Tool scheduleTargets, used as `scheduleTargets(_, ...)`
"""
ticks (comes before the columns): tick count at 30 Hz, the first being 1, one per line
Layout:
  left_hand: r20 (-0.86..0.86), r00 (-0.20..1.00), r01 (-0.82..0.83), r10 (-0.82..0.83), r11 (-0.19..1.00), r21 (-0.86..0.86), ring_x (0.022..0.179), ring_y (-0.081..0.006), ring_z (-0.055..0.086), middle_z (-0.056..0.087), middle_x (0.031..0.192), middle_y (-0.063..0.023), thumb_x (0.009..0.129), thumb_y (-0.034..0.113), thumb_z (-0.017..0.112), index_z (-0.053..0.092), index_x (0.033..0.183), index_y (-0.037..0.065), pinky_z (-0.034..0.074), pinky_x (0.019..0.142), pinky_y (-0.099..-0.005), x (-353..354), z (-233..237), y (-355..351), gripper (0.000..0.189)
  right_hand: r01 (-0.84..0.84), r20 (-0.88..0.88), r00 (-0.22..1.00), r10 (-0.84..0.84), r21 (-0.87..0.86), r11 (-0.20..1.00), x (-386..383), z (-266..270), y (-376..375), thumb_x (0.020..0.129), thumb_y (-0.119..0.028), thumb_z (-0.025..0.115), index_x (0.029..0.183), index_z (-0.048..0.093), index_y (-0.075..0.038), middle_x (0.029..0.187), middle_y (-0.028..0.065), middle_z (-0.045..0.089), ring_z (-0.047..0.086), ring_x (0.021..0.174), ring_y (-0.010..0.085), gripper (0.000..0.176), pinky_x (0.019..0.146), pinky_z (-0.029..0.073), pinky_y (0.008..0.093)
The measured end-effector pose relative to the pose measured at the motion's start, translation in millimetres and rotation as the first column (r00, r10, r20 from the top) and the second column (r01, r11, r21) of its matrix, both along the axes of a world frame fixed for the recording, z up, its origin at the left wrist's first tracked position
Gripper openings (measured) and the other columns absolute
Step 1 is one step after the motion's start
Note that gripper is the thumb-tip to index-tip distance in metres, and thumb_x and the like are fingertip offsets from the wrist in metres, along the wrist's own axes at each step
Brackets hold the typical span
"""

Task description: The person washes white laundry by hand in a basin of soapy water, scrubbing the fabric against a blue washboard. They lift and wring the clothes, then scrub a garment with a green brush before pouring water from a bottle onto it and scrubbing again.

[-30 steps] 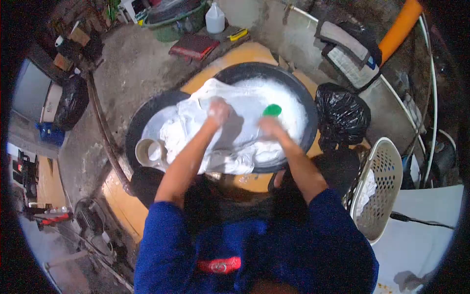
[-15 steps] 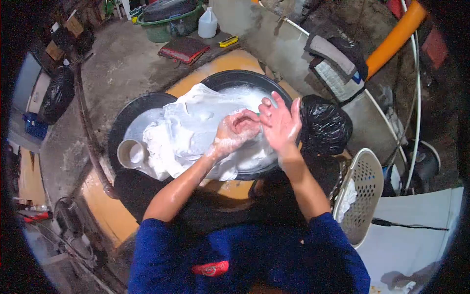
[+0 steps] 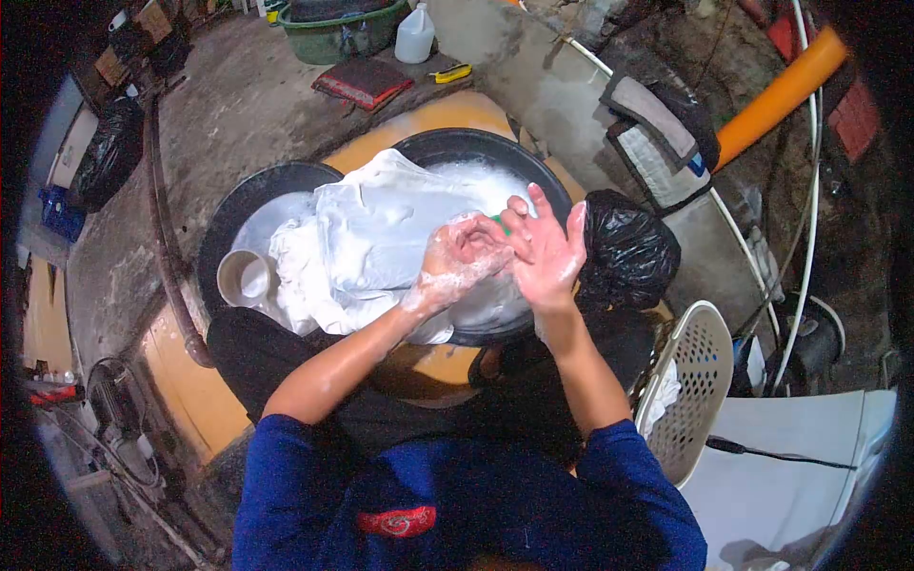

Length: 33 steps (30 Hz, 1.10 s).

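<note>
My left hand point(image 3: 469, 249), wet and sudsy, has its fingers curled, with the fingertips against the other hand; what it holds, if anything, is hidden. Beside it my right hand point(image 3: 548, 249) is palm up with its fingers spread. Both are above a black basin point(image 3: 562, 183) of foamy water. White wet cloth point(image 3: 371, 224) lies across this basin and a second black basin point(image 3: 221, 211) on the left. A beige cup point(image 3: 246, 278) rests at the left basin's near side. A small green thing shows behind the hands.
A black plastic bag point(image 3: 630, 249) and a perforated beige basket point(image 3: 700, 381) with white cloth are at the right. Farther back are a green tub point(image 3: 333, 40), a white jug point(image 3: 415, 36) and a yellow-handled tool point(image 3: 452, 73). An orange pipe point(image 3: 781, 98) slants at upper right.
The view has shifted slightly. My hands stay close together over the basin, with small changes in the fingers. The white cloth looks much the same.
</note>
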<state>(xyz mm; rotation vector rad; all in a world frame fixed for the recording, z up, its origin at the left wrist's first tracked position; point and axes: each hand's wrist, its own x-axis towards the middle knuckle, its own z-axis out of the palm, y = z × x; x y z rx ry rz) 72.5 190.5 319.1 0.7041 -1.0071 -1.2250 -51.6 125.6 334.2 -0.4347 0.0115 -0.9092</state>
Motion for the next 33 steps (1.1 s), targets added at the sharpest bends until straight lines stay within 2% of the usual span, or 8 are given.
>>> scheduleTargets(6, -0.005, 1.000, -0.014, 0.014, 0.999, 0.032, 0.064, -0.0073, 0.052, 0.056, 0.074, -0.0043, 0.070, 0.003, 0.064, 0.052, 0.084, 0.000, 0.045, 0.057, -0.0217, -2.2, -2.2, -2.4, 0.018, 0.016, -0.009, 1.000, -0.016, -0.003, 1.000, 2.1, -6.5, -1.8, 0.084, -0.051, 0.038, 0.109, 0.045, -0.007, 0.086, 0.0087, 0.043, 0.037, 0.064, 0.0137, 0.051, 0.046, 0.031, 0.0198)
scheduleTargets(10, 0.465, 0.873, -0.161, 0.144, 0.987, -0.005, 0.063, -0.0087, 0.053, 0.055, 0.072, -0.0030, 0.075, 0.005, 0.057, 0.054, 0.083, 0.001, 0.044, 0.056, -0.0222, 18.0, -33.3, -17.3, 0.009, 0.057, -0.235, 0.968, -0.089, -0.142, 0.988, 1.8, -19.4, -29.3, 0.086, -0.043, 0.039, 0.109, 0.043, -0.008, 0.085, 0.0085, 0.046, 0.043, 0.062, 0.0141, 0.042, 0.058, 0.042, 0.0283)
scheduleTargets(13, 0.825, 0.369, -0.400, 0.429, 0.874, -0.276, 0.069, -0.0222, 0.056, 0.057, 0.081, -0.0130, 0.068, 0.010, 0.062, 0.053, 0.091, 0.001, 0.046, 0.062, -0.0318, 92.7, -104.9, -29.9, 0.027, -0.155, -0.633, 0.249, -0.733, -0.773, 0.615, -29.2, -87.3, -132.3, 0.076, -0.007, 0.053, 0.105, 0.046, -0.006, 0.084, 0.0064, 0.050, 0.051, 0.073, 0.0176, 0.030, 0.062, 0.043, 0.0299)
scheduleTargets(17, 0.855, -0.434, -0.391, 0.284, 0.795, -0.463, 0.091, -0.0346, 0.048, 0.054, 0.090, -0.0196, 0.069, 0.026, 0.061, 0.050, 0.092, -0.003, 0.039, 0.080, -0.0396, 194.1, -131.3, 6.0, 0.039, -0.750, -0.469, -0.132, -0.874, -0.529, 0.397, -73.5, -174.6, -198.9, 0.066, -0.005, 0.054, 0.107, 0.048, -0.008, 0.095, 0.0155, 0.053, 0.053, 0.086, 0.0321, 0.042, 0.078, 0.043, 0.0367)
scheduleTargets(19, 0.961, -0.270, -0.803, 0.066, 0.535, -0.262, 0.094, -0.0337, 0.048, 0.054, 0.089, -0.0228, 0.071, 0.033, 0.061, 0.047, 0.097, -0.004, 0.040, 0.078, -0.0394, 186.8, -127.0, 10.1, 0.048, -0.772, -0.450, -0.081, -0.889, -0.536, 0.342, -62.9, -208.2, -205.3, 0.065, -0.002, 0.054, 0.111, 0.047, -0.009, 0.102, 0.0159, 0.050, 0.049, 0.094, 0.0320, 0.047, 0.083, 0.040, 0.0367)
scheduleTargets(22, 0.937, 0.346, -0.775, 0.041, 0.575, 0.262, 0.092, -0.0316, 0.050, 0.054, 0.090, -0.0252, 0.074, 0.039, 0.059, 0.044, 0.100, -0.007, 0.042, 0.077, -0.0370, 205.6, -187.6, 4.9, 0.056, -0.820, -0.443, -0.082, -0.893, -0.480, 0.313, -33.6, -227.3, -181.9, 0.066, -0.005, 0.059, 0.118, 0.043, -0.015, 0.110, 0.0152, 0.048, 0.042, 0.104, 0.0316, 0.056, 0.090, 0.035, 0.0388)
scheduleTargets(27, 0.906, 0.369, -0.795, 0.209, 0.575, 0.191, 0.072, -0.0297, 0.055, 0.056, 0.077, -0.0217, 0.075, 0.042, 0.059, 0.044, 0.091, -0.010, 0.043, 0.065, -0.0386, 171.6, -143.5, 2.7, 0.057, -0.910, -0.319, -0.040, -0.947, -0.380, 0.166, -24.6, -231.7, -184.6, 0.067, -0.023, 0.066, 0.089, 0.046, -0.009, 0.095, 0.0112, 0.053, 0.045, 0.096, 0.0298, 0.033, 0.076, 0.034, 0.0422)
scheduleTargets(33, 0.942, 0.272, -0.876, 0.197, 0.456, 0.158, 0.064, -0.0242, 0.052, 0.053, 0.070, -0.0168, 0.074, 0.041, 0.061, 0.044, 0.086, -0.009, 0.042, 0.061, -0.0374, 178.2, -166.0, -2.0, 0.054, -0.936, -0.874, 0.133, -0.467, -0.266, 0.232, -37.6, -223.6, -156.6, 0.076, -0.046, 0.052, 0.111, 0.045, -0.003, 0.107, 0.0191, 0.051, 0.049, 0.098, 0.0321, 0.056, 0.082, 0.039, 0.0387)
